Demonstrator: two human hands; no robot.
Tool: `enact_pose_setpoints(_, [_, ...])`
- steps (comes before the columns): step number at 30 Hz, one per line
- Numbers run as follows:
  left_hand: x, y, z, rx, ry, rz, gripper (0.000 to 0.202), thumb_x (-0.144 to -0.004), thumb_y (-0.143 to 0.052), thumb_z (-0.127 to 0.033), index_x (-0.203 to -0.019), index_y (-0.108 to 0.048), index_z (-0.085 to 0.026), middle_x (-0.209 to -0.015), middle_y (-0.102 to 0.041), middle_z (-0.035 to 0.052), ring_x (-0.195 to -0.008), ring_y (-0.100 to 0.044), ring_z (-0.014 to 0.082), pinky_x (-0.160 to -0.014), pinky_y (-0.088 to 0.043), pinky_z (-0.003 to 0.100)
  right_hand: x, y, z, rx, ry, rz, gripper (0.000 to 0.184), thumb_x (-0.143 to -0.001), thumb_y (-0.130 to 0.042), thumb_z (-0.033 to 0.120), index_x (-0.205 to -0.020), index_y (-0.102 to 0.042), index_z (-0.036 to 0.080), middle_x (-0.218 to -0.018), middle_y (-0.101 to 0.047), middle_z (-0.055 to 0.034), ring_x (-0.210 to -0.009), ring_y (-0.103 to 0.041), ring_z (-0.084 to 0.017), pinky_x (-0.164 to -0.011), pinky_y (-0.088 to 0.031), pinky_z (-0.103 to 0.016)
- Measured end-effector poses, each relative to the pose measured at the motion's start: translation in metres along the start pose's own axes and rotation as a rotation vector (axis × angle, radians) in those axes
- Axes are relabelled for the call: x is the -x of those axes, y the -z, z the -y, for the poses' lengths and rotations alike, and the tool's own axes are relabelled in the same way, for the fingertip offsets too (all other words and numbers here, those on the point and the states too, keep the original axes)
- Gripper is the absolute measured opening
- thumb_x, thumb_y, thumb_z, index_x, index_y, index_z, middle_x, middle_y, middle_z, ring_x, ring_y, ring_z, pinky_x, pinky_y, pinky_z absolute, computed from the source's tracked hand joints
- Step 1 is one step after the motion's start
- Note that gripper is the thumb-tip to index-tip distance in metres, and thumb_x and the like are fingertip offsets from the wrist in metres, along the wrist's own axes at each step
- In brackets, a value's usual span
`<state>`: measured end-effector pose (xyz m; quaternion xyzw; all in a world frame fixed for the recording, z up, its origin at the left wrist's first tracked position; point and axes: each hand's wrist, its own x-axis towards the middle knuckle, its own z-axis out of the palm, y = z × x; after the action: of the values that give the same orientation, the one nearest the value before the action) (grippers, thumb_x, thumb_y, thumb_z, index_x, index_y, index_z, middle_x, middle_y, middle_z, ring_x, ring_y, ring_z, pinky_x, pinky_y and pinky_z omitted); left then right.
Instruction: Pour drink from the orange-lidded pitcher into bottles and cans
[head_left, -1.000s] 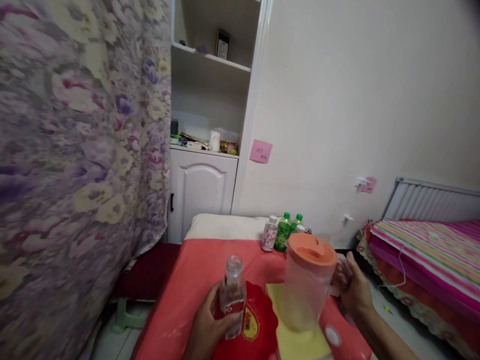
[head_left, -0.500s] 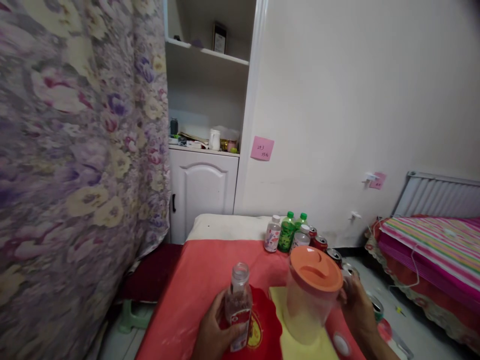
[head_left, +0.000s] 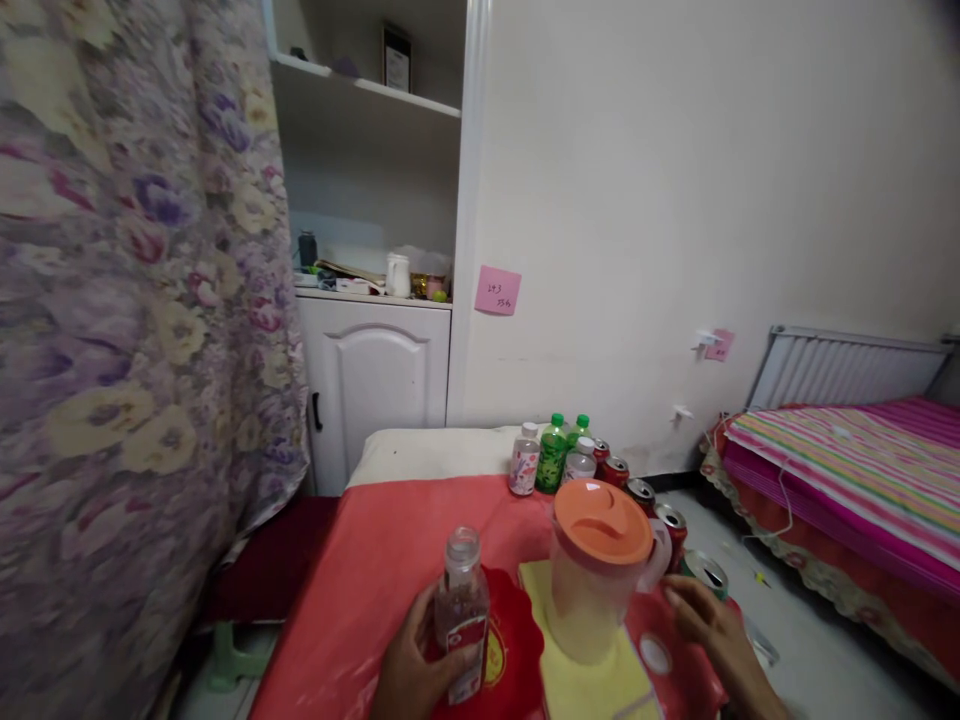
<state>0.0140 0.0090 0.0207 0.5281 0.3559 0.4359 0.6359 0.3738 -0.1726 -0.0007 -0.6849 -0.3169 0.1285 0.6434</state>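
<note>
My left hand (head_left: 418, 655) is wrapped round a clear glass bottle (head_left: 461, 590) with a red label and an uncapped neck, upright over a red scalloped plate (head_left: 517, 660). To its right, a translucent pitcher (head_left: 589, 610) with an orange lid (head_left: 602, 522) stands on a yellow cloth (head_left: 581, 690). Beside the pitcher's handle (head_left: 658, 555), slightly below and to the right, is my right hand (head_left: 709, 630). It looks empty, with its fingers loosely bent and apart. A small white round thing (head_left: 656, 655) lies between that hand and the pitcher.
Behind the pitcher stand green bottles (head_left: 553, 455), clear bottles with printed labels (head_left: 525, 460) and a row of several cans (head_left: 670, 530) along the table's right edge. A floral curtain (head_left: 150, 350) hangs at the left. A bed (head_left: 855, 470) is at the right.
My right hand has come away from the pitcher's handle and moved down, leaving the handle in view. The view has turned a little to the right. My left hand keeps the bottle.
</note>
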Motion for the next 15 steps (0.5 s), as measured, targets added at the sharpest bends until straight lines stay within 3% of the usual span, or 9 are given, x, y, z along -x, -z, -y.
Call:
enact_pose_setpoints(2, [0.001,-0.002,-0.001,0.012,0.000,-0.001,0.080,-0.050,-0.089,-0.028,-0.122,-0.058,-0.016,-0.129,-0.075,0.0195,-0.121,-0.070,0.0396,-0.104,-0.055,0.049,0.010,0.007,-0.019,0.126,-0.007,0.025,0.038,-0.060,-0.083,0.057,-0.085,-0.081,0.028,-0.089,-0.083,-0.0082,-0.074,-0.074,-0.035,-0.068,-0.061,-0.049])
enact_pose_setpoints(5, [0.000,-0.001,0.002,0.028,-0.016,0.002,0.078,-0.049,-0.091,-0.027,-0.120,-0.060,-0.018,-0.125,-0.078,0.0163,-0.119,-0.071,0.0388,-0.103,-0.056,0.048,0.020,0.009,-0.045,0.270,-0.008,0.087,0.045,-0.054,-0.081,0.054,-0.088,-0.082,0.024,-0.100,-0.083,-0.0136,-0.098,-0.076,-0.042,-0.087,-0.061,-0.052])
enact_pose_setpoints(8, [-0.005,0.002,0.012,0.027,-0.041,-0.007,0.077,-0.050,-0.092,-0.025,-0.120,-0.062,-0.018,-0.125,-0.079,0.0156,-0.118,-0.072,0.0381,-0.102,-0.057,0.047,0.024,0.005,-0.058,0.368,0.006,0.161,0.053,-0.058,-0.075,0.049,-0.101,-0.081,0.019,-0.110,-0.082,-0.0161,-0.113,-0.073,-0.040,-0.100,-0.058,-0.047])
enact_pose_setpoints(15, [-0.004,0.001,0.016,0.025,-0.064,0.034,0.073,-0.054,-0.090,-0.024,-0.122,-0.062,-0.021,-0.123,-0.081,0.0089,-0.117,-0.073,0.0329,-0.101,-0.059,0.041,0.020,0.000,-0.057,0.506,0.011,0.218,0.048,-0.063,-0.068,0.046,-0.103,-0.079,0.020,-0.106,-0.081,-0.0127,-0.107,-0.075,-0.035,-0.098,-0.058,-0.044])
